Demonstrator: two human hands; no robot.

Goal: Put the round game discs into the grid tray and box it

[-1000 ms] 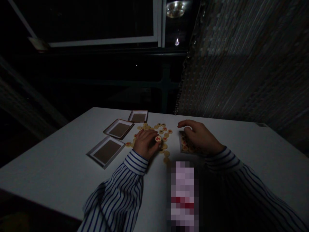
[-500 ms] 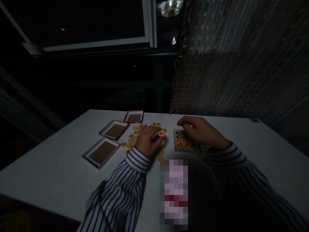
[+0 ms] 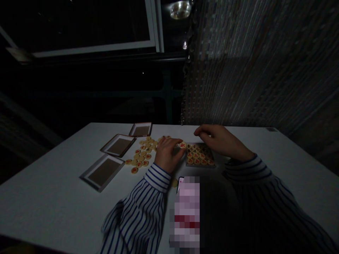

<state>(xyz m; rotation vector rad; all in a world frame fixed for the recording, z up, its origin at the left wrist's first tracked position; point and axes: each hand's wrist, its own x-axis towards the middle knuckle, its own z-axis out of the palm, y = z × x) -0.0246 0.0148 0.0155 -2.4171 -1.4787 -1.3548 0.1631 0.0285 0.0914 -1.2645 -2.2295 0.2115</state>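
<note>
At the near edge of a white table [image 3: 53, 176], a dark-edged rectangle [image 3: 186, 215] lay with most of its surface blurred into pink and red blocks. One plain loose disc [image 3: 174, 182] sat just beyond it, beside the person's left wrist. Both arms reached in wearing blue-and-white striped sleeves [image 3: 144, 204].

The left hand [image 3: 167, 151] had a narrow grip: thumb and fingertips pinched a red-marked disc [image 3: 182, 145] by its edge, its character facing the viewer. That disc was at the left side of a shallow box [image 3: 200, 166] packed with rows of round pieces, red characters in the nearer rows and black ones farther back. Whether it touched the box could not be told.

The right hand [image 3: 222, 141] was at the box's right side, fingers curled in and thumb close to them; whether it held anything could not be told.

Left of the left hand, a scatter of pale discs [image 3: 141, 154] spread across the table, some bearing characters. Three shallow trays [image 3: 103, 171] with grey-brown insides stood in a line running away to the left of them. Farther back hung a beaded curtain [image 3: 251, 63].
</note>
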